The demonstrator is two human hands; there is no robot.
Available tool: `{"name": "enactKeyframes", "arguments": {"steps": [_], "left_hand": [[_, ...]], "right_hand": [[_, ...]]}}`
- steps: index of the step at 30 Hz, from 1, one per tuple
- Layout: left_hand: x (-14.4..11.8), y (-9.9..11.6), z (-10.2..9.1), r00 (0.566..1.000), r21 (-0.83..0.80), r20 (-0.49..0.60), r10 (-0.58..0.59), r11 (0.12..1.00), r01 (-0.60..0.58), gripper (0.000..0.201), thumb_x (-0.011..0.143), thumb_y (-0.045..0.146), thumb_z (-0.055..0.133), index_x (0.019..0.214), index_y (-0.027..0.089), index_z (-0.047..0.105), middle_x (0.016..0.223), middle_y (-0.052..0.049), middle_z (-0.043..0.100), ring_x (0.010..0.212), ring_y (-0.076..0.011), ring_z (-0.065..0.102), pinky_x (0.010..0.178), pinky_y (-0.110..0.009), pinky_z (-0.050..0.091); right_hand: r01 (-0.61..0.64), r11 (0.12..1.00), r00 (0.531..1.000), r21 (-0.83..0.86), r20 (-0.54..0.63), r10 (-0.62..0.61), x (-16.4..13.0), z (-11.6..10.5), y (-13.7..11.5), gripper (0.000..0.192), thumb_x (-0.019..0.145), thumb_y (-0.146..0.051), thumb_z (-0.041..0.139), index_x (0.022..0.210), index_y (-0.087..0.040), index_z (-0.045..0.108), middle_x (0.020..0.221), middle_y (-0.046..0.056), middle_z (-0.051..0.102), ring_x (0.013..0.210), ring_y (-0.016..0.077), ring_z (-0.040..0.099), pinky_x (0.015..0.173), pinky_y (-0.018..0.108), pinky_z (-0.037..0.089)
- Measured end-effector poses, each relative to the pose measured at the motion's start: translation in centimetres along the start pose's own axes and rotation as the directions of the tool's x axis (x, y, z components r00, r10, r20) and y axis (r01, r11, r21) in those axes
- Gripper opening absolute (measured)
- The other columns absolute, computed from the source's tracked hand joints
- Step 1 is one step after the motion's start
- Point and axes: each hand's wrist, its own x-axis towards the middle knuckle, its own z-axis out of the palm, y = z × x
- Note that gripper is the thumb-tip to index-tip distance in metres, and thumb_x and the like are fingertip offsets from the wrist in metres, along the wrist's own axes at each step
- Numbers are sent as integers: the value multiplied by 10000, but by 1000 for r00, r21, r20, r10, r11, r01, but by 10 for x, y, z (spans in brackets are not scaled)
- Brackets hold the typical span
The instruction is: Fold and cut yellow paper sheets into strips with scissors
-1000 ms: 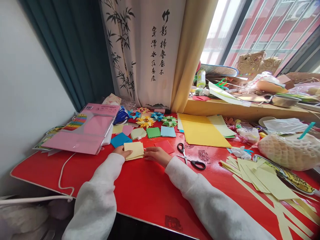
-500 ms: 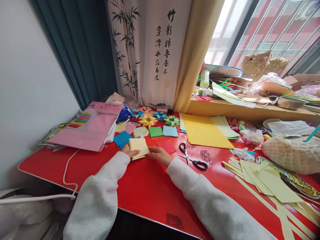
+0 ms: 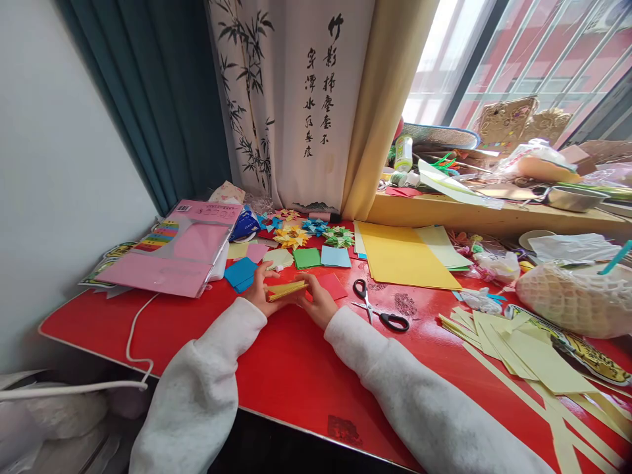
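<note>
The left hand (image 3: pixel 257 293) and right hand (image 3: pixel 318 301) hold a small stack of yellow paper squares (image 3: pixel 286 290) between them, tilted nearly edge-on, above the left half of the desk (image 3: pixel 291 388), back from its front edge. The left fingers are clamped on the stack's left end, one finger raised clear; the right fingers are clamped on its right end. Blue paper squares (image 3: pixel 241 274) lie just beside the left hand, red paper squares (image 3: pixel 333 287) just behind the right. Black-handled scissors (image 3: pixel 370 311) lie open near the right hand. Toward the far edge sit green paper squares (image 3: pixel 307 258), light-blue paper squares (image 3: pixel 336 256) and folded paper stars (image 3: pixel 290 237).
</note>
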Motion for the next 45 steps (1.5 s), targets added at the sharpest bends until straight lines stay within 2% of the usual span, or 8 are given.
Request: {"name": "enactKeyframes", "arguments": {"steps": [6, 10, 15, 22, 30, 37, 41, 45], "left_hand": [[2, 0, -4, 998, 145, 42, 40, 988, -45, 648, 640, 236, 561, 1201, 219, 235, 770, -6, 541, 633, -130, 546, 552, -232, 418], [-1, 8, -4, 993, 234, 12, 118, 965, -117, 654, 673, 241, 525, 1241, 240, 201, 910, -37, 531, 666, -138, 559, 555, -237, 435], [-6, 15, -4, 955, 458, 90, 281, 840, -290, 429, 725, 232, 459, 1148, 264, 397, 1032, -19, 529, 944, -167, 500, 796, -264, 396], [-8, 12, -3, 957, 514, 49, 285, 815, -269, 392, 724, 221, 447, 1115, 249, 419, 980, -14, 552, 892, -161, 525, 725, -248, 422], [-8, 7, 5, 992, 536, 68, 102, 835, -123, 620, 669, 229, 518, 1237, 243, 270, 1166, -55, 460, 900, -223, 523, 695, -293, 422], [-7, 6, 6, 987, 534, 86, 134, 830, -159, 392, 754, 245, 404, 1146, 240, 406, 1060, -37, 521, 820, -191, 546, 644, -266, 423], [-7, 7, 2, 982, 496, 40, 183, 850, -179, 292, 791, 286, 341, 1024, 211, 500, 972, -35, 574, 858, -179, 536, 698, -258, 416], [1, 7, -21, 991, 459, -10, 136, 881, -116, 303, 748, 254, 400, 1032, 228, 501, 977, -9, 573, 815, -171, 543, 696, -254, 425]], "right_hand": [[-68, 998, 997, 6, -26, 68, -3, 3, -2, 204, 784, -260, 366, 965, -183, 420, 782, 30, 527, 721, 151, 512, 648, 298, 418], [-37, 999, 996, 25, -76, 39, -4, 3, -4, 395, 780, -251, 374, 1157, -175, 280, 770, 24, 487, 671, 141, 497, 610, 278, 418], [17, 1000, 998, -6, -62, -17, -6, 6, -2, 442, 770, -214, 364, 1195, -173, 246, 805, 37, 477, 727, 154, 492, 663, 299, 418], [15, 998, 995, 65, -100, -9, -9, 9, -2, 263, 769, -205, 343, 1032, -191, 330, 911, 49, 506, 762, 144, 512, 662, 279, 435], [138, 980, 986, -142, -70, -149, -8, 3, -14, 496, 768, -134, 363, 1236, -228, 229, 1155, 79, 383, 1094, 166, 348, 892, 342, 322], [154, 984, 984, -88, -74, -161, -10, 8, -9, 557, 772, -130, 348, 1272, -209, 114, 1204, 84, 322, 1118, 152, 308, 925, 343, 280], [51, 999, 996, -3, -70, -51, -10, 9, -5, 526, 793, -191, 337, 1260, -182, 94, 1117, 92, 423, 943, 143, 468, 791, 304, 395], [-77, 994, 997, -73, -30, 75, 0, 14, -2, 310, 809, -253, 323, 1109, -179, 348, 879, 46, 561, 761, 135, 537, 630, 243, 430]]}}
